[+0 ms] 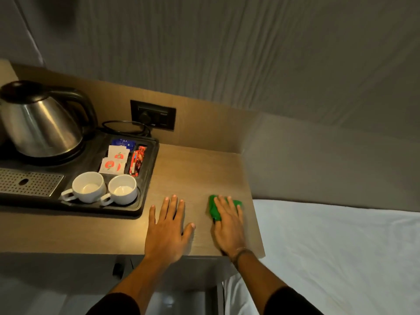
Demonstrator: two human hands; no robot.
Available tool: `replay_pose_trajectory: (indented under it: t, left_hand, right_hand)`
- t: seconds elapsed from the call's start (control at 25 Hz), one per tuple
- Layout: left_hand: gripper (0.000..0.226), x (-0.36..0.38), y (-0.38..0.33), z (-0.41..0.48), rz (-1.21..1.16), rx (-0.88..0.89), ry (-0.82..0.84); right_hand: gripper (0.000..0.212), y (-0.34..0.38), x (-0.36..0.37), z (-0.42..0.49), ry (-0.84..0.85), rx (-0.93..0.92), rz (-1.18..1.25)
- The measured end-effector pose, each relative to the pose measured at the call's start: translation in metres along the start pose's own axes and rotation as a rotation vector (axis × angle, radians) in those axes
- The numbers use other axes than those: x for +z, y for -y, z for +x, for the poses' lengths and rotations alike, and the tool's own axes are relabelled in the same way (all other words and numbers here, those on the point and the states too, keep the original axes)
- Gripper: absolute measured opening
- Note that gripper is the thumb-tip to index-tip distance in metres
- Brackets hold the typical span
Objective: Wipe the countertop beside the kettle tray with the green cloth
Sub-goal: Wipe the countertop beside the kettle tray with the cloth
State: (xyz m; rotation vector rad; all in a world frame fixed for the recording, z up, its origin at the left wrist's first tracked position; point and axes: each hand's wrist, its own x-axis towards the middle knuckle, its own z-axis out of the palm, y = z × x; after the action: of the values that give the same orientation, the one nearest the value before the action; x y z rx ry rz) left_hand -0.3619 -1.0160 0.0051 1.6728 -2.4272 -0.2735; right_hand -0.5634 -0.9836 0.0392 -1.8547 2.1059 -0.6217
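Note:
A green cloth (214,210) lies bunched on the wooden countertop (197,169), near its right edge. My right hand (228,226) rests flat on top of the cloth, fingers spread over it and pressing it down. My left hand (169,226) lies flat and open on the bare wood, just right of the black kettle tray (148,178), holding nothing. The cloth's near part is hidden under my right palm.
The tray carries a steel kettle (43,126), two white cups (104,189), sachets (114,161) and a metal drip grille (29,181). A wall socket (153,114) with a cord sits behind. A white bed (341,246) adjoins the counter's right edge.

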Motion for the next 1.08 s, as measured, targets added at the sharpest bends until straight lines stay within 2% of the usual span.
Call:
replay_pose_trajectory:
  t: [0.12,0.24,0.4,0.48,0.64,0.72,1.08]
  left_hand:
    - [0.081,-0.003,0.0,0.001,-0.008,-0.004,0.023]
    - [0.079,-0.015,-0.006,-0.008,-0.028,-0.054,0.011]
    - [0.079,-0.034,-0.016,-0.067,-0.027,-0.101,-0.052]
    - [0.083,-0.038,-0.02,-0.118,-0.01,-0.144,-0.076]
    - [0.085,-0.034,-0.023,-0.25,0.04,-0.353,-0.084]
    - [0.083,-0.032,-0.024,-0.315,0.067,-0.444,-0.098]
    - [0.083,-0.043,-0.041,-0.647,0.141,-1.019,-0.19]
  right_hand:
    - [0.078,-0.007,0.006,-0.044,0.087,-0.188,-0.062]
    - [0.084,-0.007,-0.005,-0.054,0.069,-0.203,-0.088]
    - [0.082,0.017,-0.025,-0.064,0.051,-0.246,-0.028]
    - [0.085,0.032,-0.028,-0.087,0.062,-0.364,-0.046]
    - [0.084,0.067,-0.018,-0.156,0.138,-0.656,-0.07]
    - [0.083,0.083,-0.004,-0.193,0.19,-0.741,-0.073]
    - [0.078,0.198,0.072,-0.435,0.512,-1.165,0.052]
